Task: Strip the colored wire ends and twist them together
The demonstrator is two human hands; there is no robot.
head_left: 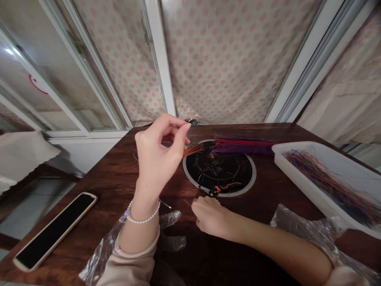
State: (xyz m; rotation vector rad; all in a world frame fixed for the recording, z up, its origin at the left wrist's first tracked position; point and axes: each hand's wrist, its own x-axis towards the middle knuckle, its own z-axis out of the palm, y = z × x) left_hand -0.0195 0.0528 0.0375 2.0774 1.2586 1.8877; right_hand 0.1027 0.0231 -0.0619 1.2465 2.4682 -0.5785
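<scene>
Raised above the table, my left hand (162, 149) pinches a thin wire (193, 118) between thumb and forefinger. Lower and to the right, my right hand (211, 216) is curled over one handle of the orange-and-black wire cutters (222, 188), whose handles are spread; part of the tool is hidden under the hand. The cutters lie over the front rim of a round black mat (193, 172) with a pale edge. Short wire scraps (212, 169) are scattered on the mat. Behind my left hand, a bundle of orange wires (193, 149) shows in part.
Red and purple wires (244, 145) lie across the mat's back. A white plastic tray (309, 194) of mixed wires stands right. A phone (56, 230) lies left. Clear plastic (306, 222) sits near both forearms. A dotted curtain (220, 59) hangs behind the table (113, 167).
</scene>
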